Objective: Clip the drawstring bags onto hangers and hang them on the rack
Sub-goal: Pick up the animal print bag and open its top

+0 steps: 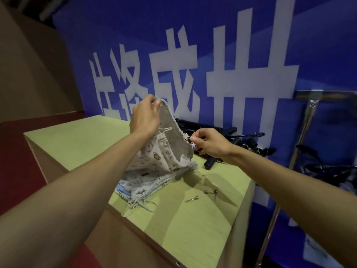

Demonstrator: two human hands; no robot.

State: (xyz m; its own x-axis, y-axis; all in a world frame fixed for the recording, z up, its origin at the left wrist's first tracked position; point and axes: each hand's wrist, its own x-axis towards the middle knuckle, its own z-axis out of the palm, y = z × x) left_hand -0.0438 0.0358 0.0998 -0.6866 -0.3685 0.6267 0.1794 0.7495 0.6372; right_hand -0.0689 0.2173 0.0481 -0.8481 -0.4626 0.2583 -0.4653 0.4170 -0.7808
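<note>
The left hand [145,117] and right hand [209,144] each pinch the open hem of one drawstring bag [164,151], held up over the pile [143,183] mid box top [77,144]. The cloth looks light and limp, so gripping the hem corners should keep it flat for clipping.

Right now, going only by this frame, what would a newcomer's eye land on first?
The huge blue banner with white characters fills the background. In the centre, the left hand and right hand each pinch an edge of a patterned drawstring bag, holding it up above a pile of similar bags on the yellow-green table. Black hangers lie behind it, near the banner.
</note>
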